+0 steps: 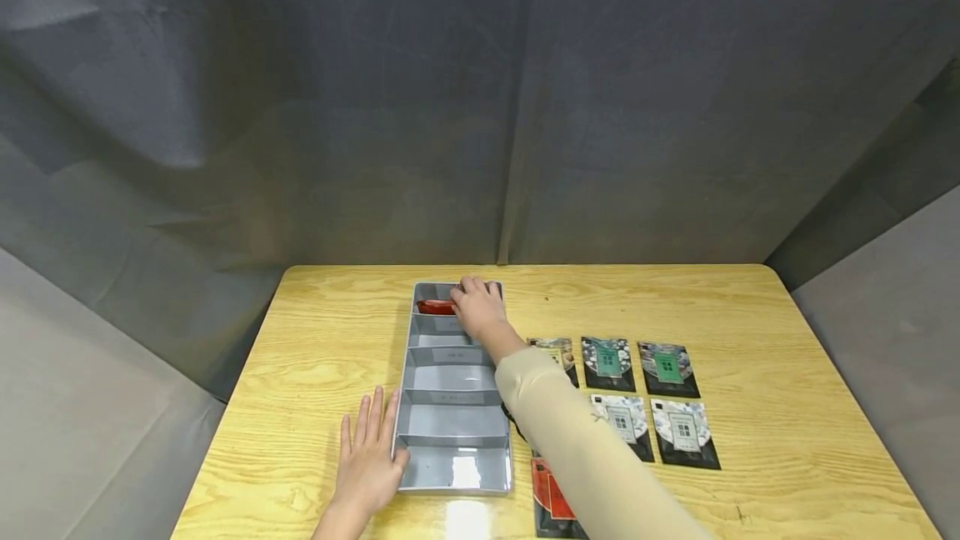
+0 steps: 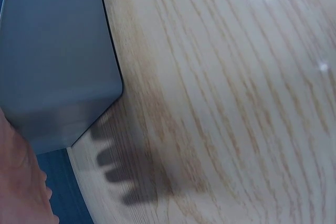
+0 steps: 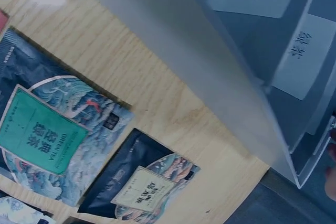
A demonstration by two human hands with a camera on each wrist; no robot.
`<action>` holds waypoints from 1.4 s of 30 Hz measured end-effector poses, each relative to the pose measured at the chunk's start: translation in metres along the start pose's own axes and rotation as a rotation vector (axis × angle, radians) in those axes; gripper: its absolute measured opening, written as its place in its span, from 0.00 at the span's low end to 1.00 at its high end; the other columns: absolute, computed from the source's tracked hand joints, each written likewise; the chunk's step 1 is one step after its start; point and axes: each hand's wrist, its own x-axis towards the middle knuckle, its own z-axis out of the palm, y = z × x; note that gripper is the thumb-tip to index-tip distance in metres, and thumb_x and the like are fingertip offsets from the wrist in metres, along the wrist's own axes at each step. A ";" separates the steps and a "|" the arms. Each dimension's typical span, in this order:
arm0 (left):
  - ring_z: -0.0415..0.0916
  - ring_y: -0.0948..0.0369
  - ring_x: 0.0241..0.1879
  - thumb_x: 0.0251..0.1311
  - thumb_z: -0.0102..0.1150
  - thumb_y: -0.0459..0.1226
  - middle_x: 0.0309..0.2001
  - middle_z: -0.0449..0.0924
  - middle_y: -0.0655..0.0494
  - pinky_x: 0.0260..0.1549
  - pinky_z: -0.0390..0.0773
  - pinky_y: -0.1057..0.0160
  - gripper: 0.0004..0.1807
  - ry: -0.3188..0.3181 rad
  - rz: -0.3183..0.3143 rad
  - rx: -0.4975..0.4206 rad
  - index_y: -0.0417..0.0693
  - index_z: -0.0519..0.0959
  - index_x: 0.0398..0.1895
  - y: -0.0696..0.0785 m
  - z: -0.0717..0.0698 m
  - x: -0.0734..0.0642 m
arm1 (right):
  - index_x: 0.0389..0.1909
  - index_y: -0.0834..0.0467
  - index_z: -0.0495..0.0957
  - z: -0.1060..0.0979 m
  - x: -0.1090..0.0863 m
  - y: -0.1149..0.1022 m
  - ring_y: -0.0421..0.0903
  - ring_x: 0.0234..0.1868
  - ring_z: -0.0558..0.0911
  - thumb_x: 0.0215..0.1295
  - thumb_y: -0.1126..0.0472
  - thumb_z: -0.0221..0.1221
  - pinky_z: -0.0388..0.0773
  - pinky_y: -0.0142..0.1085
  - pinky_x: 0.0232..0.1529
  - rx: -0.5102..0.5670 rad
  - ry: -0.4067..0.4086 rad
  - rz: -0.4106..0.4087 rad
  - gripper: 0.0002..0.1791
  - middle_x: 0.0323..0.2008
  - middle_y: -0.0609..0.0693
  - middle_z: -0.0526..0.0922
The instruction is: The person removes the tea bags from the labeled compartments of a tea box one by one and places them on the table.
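A long grey divided tray (image 1: 453, 490) lies on the table. My left hand (image 1: 367, 461) rests beside its near left side, fingers straight and spread, thumb at the rim. At the tray's far end, my right hand (image 1: 478, 307) reaches into the last compartment. Its bent fingers hold the right end of a red tea packet (image 1: 435, 307); the fingertips are partly hidden. In the right wrist view only a sliver of that hand (image 3: 331, 182) shows, by the tray's far corner. Handwritten labels (image 3: 298, 56) mark the dividers.
Right of the tray lie tea packets: two with green labels (image 1: 607, 362) (image 1: 667, 367), two white ones (image 1: 621, 423) (image 1: 684, 432), a yellow-labelled one (image 1: 558, 354) and a red one (image 1: 555, 498) partly under the right sleeve (image 1: 577, 432). Dark curtains (image 1: 390, 148) stand behind the table.
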 end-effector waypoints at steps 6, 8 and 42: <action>0.29 0.47 0.70 0.56 0.45 0.41 0.72 0.33 0.45 0.64 0.30 0.41 0.40 0.005 0.005 -0.018 0.47 0.44 0.72 0.001 0.000 0.002 | 0.46 0.49 0.76 0.003 -0.003 0.003 0.47 0.54 0.69 0.68 0.51 0.46 0.63 0.44 0.54 -0.031 0.087 -0.046 0.13 0.49 0.49 0.72; 0.29 0.47 0.70 0.56 0.45 0.41 0.72 0.33 0.45 0.64 0.30 0.41 0.40 0.010 0.006 -0.020 0.47 0.44 0.72 0.001 0.000 0.002 | 0.44 0.49 0.77 0.002 -0.003 0.005 0.47 0.52 0.70 0.68 0.52 0.47 0.64 0.43 0.53 -0.039 0.136 -0.058 0.12 0.46 0.48 0.73; 0.28 0.47 0.70 0.58 0.46 0.42 0.72 0.32 0.46 0.63 0.24 0.43 0.40 -0.003 0.003 -0.044 0.49 0.42 0.72 0.000 0.001 0.007 | 0.30 0.53 0.77 -0.028 -0.162 0.083 0.53 0.37 0.71 0.62 0.58 0.54 0.61 0.56 0.48 0.205 0.643 -0.098 0.05 0.37 0.51 0.72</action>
